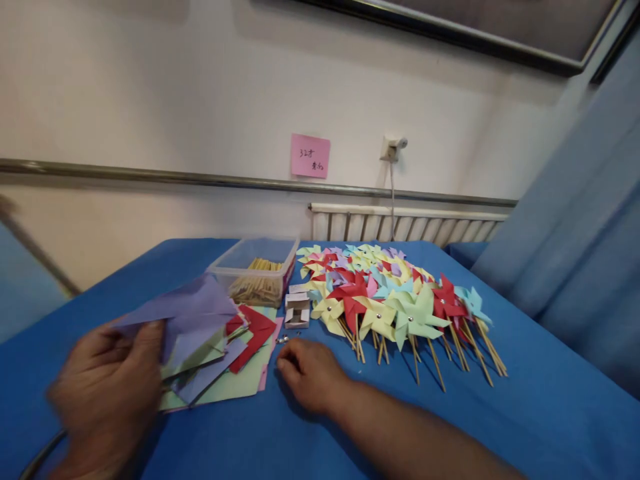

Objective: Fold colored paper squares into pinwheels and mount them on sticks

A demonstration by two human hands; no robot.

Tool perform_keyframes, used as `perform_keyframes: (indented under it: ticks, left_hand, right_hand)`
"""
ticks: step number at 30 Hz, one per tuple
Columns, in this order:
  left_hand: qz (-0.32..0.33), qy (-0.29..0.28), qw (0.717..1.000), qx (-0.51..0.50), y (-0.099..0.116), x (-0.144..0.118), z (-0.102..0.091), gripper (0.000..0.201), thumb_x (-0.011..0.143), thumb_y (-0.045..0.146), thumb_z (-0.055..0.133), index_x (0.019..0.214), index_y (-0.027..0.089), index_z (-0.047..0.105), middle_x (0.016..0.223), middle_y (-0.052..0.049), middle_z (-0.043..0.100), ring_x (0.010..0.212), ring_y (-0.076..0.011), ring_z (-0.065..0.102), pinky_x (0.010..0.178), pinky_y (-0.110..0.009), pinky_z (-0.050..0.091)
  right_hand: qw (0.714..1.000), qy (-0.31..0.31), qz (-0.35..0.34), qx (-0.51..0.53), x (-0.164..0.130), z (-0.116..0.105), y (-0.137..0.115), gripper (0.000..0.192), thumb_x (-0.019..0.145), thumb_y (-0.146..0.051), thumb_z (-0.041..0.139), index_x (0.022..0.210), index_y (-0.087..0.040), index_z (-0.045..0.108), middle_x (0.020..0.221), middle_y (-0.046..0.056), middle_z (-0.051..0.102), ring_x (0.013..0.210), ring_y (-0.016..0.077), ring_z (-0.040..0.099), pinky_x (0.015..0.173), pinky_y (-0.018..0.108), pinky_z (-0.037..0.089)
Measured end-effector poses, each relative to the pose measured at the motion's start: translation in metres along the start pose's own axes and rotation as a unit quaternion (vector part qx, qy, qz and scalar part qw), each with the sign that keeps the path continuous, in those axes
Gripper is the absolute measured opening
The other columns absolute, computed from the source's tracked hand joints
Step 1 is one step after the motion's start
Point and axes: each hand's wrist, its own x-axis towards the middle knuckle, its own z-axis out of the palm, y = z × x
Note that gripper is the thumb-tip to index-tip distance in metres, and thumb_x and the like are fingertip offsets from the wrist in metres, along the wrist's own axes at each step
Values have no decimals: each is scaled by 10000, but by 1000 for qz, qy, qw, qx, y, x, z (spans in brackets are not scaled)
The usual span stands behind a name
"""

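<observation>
My left hand (113,383), blurred by motion, pinches a purple sheet of paper (197,303) between thumb and fingers. The sheet is raised over a pile of cut and folded papers, with a red piece (254,340) and a pale green sheet (240,383) showing at its right side. My right hand (313,375) rests on the blue cloth with its fingers curled in. Whatever is between those fingertips is hidden. Just beyond them lie a few small shiny pins (283,339), beside a small open white box (297,311).
Behind the papers stands a clear plastic tub (255,257) holding wooden sticks (257,283). Many finished paper pinwheels (367,287) on sticks lie heaped at the right. The blue-covered table (400,427) reaches to a wall with a metal rail (225,179) and a radiator (415,225).
</observation>
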Motion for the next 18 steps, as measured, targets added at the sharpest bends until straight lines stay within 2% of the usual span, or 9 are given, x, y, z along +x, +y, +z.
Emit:
perform_keyframes:
  ticks: [1, 2, 3, 4, 5, 7, 10, 13, 18]
  left_hand:
    - [17, -36, 999, -15, 32, -19, 19, 357, 683, 295, 745, 1011, 169, 685, 871, 5, 750, 749, -167, 682, 612, -213, 543]
    - [17, -78, 996, -36, 59, -35, 34, 303, 690, 263, 732, 972, 161, 686, 815, 8, 742, 697, -155, 673, 592, -211, 540]
    - [-1, -94, 994, -61, 80, -48, 45, 221, 689, 229, 724, 894, 159, 681, 736, 24, 725, 631, -136, 656, 575, -206, 538]
    - [-23, -104, 990, -90, 95, -57, 51, 154, 705, 218, 705, 844, 167, 662, 671, 45, 699, 575, -114, 632, 562, -197, 533]
    - [-55, -143, 981, -115, 102, -63, 54, 127, 710, 217, 705, 814, 179, 642, 616, 64, 674, 526, -103, 608, 544, -196, 529]
    - [-100, -225, 959, -143, 102, -68, 53, 201, 686, 223, 748, 849, 197, 633, 601, 73, 679, 497, -112, 608, 512, -206, 528]
    - [-155, -340, 913, -161, 84, -70, 50, 361, 644, 277, 812, 944, 204, 625, 674, 44, 731, 537, -157, 660, 520, -251, 553]
    - [-174, -410, 882, -153, 72, -75, 54, 405, 644, 300, 820, 967, 183, 606, 716, 9, 752, 567, -179, 686, 562, -282, 573]
    - [-165, -477, 858, -93, 73, -85, 57, 341, 699, 335, 771, 946, 180, 593, 671, 8, 737, 522, -172, 659, 503, -266, 534]
  right_hand:
    - [1000, 5, 3, 11, -1, 0, 0, 180, 913, -274, 497, 984, -217, 653, 957, 39, 729, 872, 192, 658, 741, 283, 452]
    - [1000, 6, 2, 21, -2, 1, -1, 186, 922, -290, 495, 985, -215, 652, 953, 41, 726, 863, 191, 654, 733, 284, 445]
    - [1000, 10, 1, 29, -2, 1, 0, 192, 928, -306, 494, 985, -214, 652, 949, 44, 724, 858, 191, 650, 730, 285, 440]
    - [999, 14, -1, 38, -3, 2, 0, 199, 933, -320, 495, 983, -211, 654, 946, 47, 721, 857, 192, 647, 731, 286, 436]
    - [999, 19, -5, 50, -3, 2, 1, 209, 936, -335, 496, 981, -207, 655, 944, 51, 717, 860, 194, 643, 736, 288, 433]
    - [995, 34, -16, 93, -3, 5, 3, 242, 948, -363, 482, 987, -197, 654, 932, 56, 710, 858, 194, 636, 741, 290, 435]
    - [979, 50, -15, 199, -2, 8, 7, 305, 962, -407, 441, 991, -183, 646, 850, 43, 691, 744, 169, 621, 678, 274, 441]
    - [949, 53, 8, 311, 2, 14, 11, 306, 923, -436, 487, 946, -172, 639, 737, 13, 643, 613, 144, 573, 588, 256, 424]
    - [893, 94, 52, 436, 10, 28, 20, 225, 739, -363, 689, 843, -167, 655, 704, -5, 625, 611, 133, 532, 590, 252, 427]
